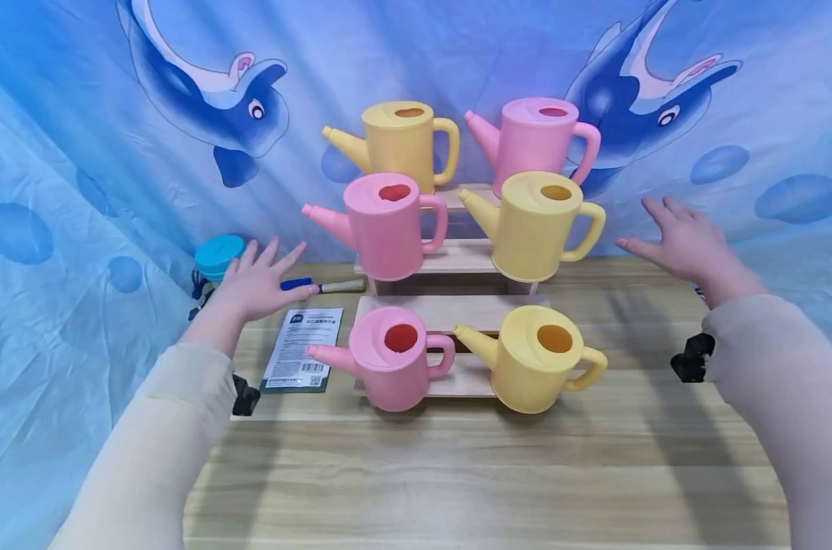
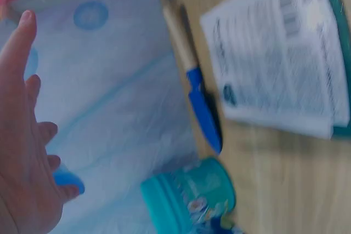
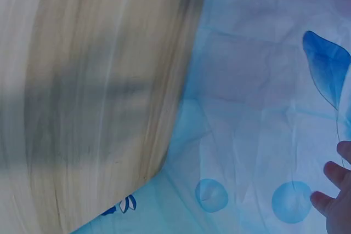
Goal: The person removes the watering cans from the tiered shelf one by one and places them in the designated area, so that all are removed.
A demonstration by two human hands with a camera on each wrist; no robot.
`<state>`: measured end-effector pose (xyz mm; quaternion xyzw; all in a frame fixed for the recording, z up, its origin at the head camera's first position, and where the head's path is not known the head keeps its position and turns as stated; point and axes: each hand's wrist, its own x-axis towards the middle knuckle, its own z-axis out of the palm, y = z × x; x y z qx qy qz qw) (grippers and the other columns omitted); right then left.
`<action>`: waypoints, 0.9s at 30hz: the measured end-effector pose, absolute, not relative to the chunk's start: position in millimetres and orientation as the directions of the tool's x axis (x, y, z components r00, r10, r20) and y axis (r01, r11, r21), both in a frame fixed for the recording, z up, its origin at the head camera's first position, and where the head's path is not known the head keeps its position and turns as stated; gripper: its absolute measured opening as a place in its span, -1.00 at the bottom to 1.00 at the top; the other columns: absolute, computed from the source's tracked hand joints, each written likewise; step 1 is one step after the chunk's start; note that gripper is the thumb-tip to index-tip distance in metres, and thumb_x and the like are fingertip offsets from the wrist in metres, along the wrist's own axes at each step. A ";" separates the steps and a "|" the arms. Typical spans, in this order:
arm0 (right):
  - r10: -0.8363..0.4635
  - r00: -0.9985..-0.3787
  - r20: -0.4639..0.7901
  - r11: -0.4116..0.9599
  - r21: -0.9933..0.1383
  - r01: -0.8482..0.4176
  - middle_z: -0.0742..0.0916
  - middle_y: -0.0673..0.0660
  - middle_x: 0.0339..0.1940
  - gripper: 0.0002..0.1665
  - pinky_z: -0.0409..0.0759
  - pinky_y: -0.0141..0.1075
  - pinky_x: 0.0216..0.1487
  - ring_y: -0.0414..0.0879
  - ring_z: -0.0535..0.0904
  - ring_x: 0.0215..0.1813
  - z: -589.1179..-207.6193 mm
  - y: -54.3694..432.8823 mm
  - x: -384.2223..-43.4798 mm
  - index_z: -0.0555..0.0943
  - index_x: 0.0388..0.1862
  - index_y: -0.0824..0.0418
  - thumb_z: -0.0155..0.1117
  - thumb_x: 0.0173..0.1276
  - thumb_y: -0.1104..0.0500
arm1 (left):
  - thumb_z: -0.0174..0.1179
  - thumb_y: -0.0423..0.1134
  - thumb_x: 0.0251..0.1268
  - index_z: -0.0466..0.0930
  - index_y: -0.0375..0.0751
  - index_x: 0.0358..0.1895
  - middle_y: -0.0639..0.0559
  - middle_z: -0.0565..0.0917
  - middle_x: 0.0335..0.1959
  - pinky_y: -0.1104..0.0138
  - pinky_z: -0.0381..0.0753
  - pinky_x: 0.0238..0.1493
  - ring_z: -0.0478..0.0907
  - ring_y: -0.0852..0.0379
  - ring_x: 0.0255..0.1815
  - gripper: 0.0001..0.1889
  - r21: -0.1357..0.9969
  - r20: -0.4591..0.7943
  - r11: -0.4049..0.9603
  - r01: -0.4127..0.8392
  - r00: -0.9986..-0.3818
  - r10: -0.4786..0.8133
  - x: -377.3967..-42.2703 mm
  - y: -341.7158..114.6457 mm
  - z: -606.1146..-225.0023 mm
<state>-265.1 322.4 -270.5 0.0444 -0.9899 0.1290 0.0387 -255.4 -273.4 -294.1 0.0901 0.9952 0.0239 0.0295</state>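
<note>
My left hand, fingers spread, hovers at the left above a small trowel and a printed packet; it holds nothing. Out to the right, my right hand is raised with straight fingers, also holding nothing. Between them several toy watering cans stand in three rows on a stepped wooden stand. Pink is left and yellow right in the front and middle rows: front pink can, front yellow can, middle pink can, middle yellow can. At the back, a yellow can is left of a pink can.
A teal lidded tub stands at the table's back left, close to the trowel's blue blade. Behind and at the left hangs a blue curtain with dolphins. Wood-grain tabletop extends in front of the stand.
</note>
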 end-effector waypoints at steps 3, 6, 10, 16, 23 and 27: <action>-0.062 -0.993 0.098 0.951 -0.298 -0.089 -0.10 0.51 0.43 0.15 -0.12 0.44 0.14 0.53 -0.21 0.36 -264.4 322.8 -267.5 -0.20 0.49 0.28 -0.08 0.26 -0.43 | -0.16 0.51 0.08 -0.22 0.15 0.50 -0.30 -0.24 0.48 -0.36 -0.30 0.21 -0.44 -0.42 0.41 -0.03 0.079 -0.040 0.976 0.204 -0.977 0.208 -249.8 -269.1 -304.1; -0.047 -0.995 0.093 0.938 -0.339 -0.076 -0.12 0.49 0.44 0.15 -0.11 0.42 0.16 0.49 -0.23 0.38 -259.9 324.6 -268.0 -0.24 0.50 0.27 -0.06 0.27 -0.41 | -0.15 0.51 0.08 -0.21 0.16 0.50 -0.29 -0.22 0.48 -0.37 -0.26 0.20 -0.39 -0.41 0.41 -0.03 0.112 -0.039 0.971 0.211 -0.975 0.217 -245.1 -267.9 -315.0; -0.048 -0.995 0.089 0.921 -0.381 -0.079 -0.12 0.46 0.45 0.14 -0.11 0.39 0.19 0.45 -0.23 0.40 -255.1 327.2 -266.8 -0.29 0.50 0.23 -0.04 0.28 -0.38 | -0.13 0.48 0.11 -0.19 0.18 0.50 -0.27 -0.21 0.49 -0.39 -0.22 0.18 -0.35 -0.42 0.41 -0.07 0.195 -0.028 0.954 0.227 -0.971 0.237 -239.6 -270.4 -335.6; -0.048 -0.996 0.076 0.902 -0.425 -0.076 -0.14 0.45 0.45 0.15 -0.11 0.39 0.19 0.44 -0.24 0.40 -248.9 324.1 -267.8 -0.33 0.50 0.20 -0.05 0.28 -0.39 | -0.01 0.32 0.21 -0.10 0.11 0.50 -0.24 -0.19 0.49 -0.39 -0.21 0.18 -0.30 -0.41 0.42 -0.15 0.315 -0.014 0.910 0.268 -0.958 0.287 -228.0 -269.6 -367.7; -0.031 -0.998 0.060 0.882 -0.469 -0.056 -0.16 0.42 0.46 0.15 -0.07 0.41 0.15 0.45 -0.22 0.40 -244.4 319.8 -271.9 -0.38 0.49 0.14 -0.07 0.27 -0.41 | 0.07 0.26 0.19 -0.03 0.07 0.49 -0.29 -0.04 0.46 -0.38 -0.04 0.17 -0.16 -0.46 0.38 -0.16 0.401 0.016 0.860 0.314 -0.941 0.337 -208.1 -262.7 -394.6; -0.021 -0.998 0.054 0.879 -0.475 -0.044 -0.17 0.40 0.47 0.16 -0.04 0.43 0.13 0.45 -0.21 0.40 -243.3 319.2 -273.2 -0.40 0.49 0.12 -0.09 0.26 -0.42 | 0.17 0.19 0.16 0.05 0.05 0.47 -0.30 0.03 0.44 -0.33 -0.01 0.19 -0.10 -0.41 0.39 -0.16 0.488 0.041 0.809 0.327 -0.935 0.353 -199.2 -259.4 -407.5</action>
